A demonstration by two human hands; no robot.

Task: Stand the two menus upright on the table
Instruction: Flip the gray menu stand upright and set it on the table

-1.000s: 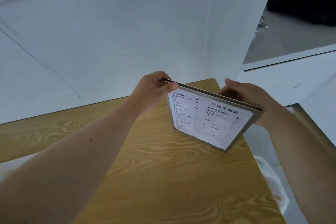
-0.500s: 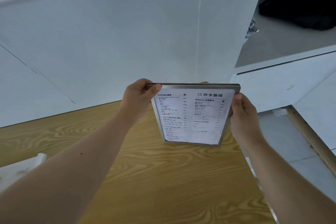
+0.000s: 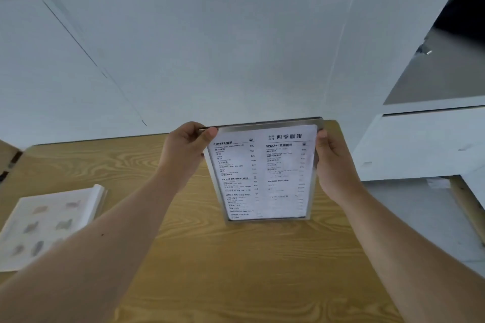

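Lying flat near the left edge of the wooden table (image 3: 183,257): picture menu (image 3: 49,220), pale, untouched, not yet stood up. Left hand (image 3: 187,149): thumb and fingers pinched on the top left corner of the framed drinks menu (image 3: 262,173). That menu: near upright by the table's far edge, text facing the wearer, seemingly being steadied to stand. Right hand (image 3: 333,162): fingers clamped along its right edge.
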